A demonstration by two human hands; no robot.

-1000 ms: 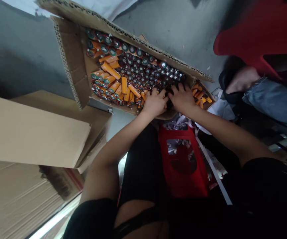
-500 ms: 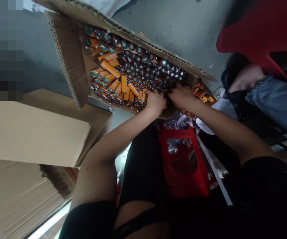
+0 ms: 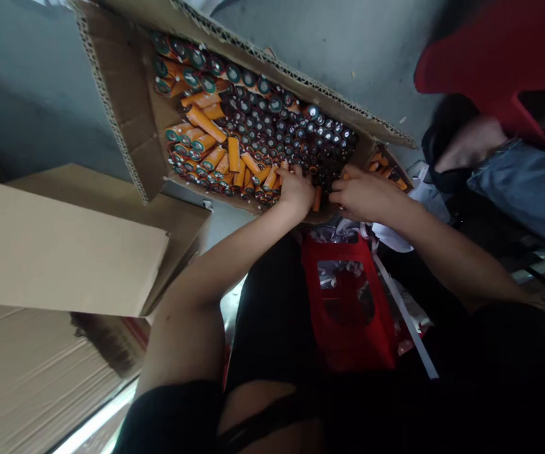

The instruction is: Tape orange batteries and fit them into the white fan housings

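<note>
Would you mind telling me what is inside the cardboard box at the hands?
Orange cylinders and many closely packed round ends; whatever lies beneath them or behind the left hand is covered.

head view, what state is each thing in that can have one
cardboard carton, open, one flap folded outward
orange battery cells, some lying, others standing on end
left hand, curled among those cells, grip unclear
right hand, fingers bent, grip unclear
white strip, straight, slanting beside the red stool
</note>
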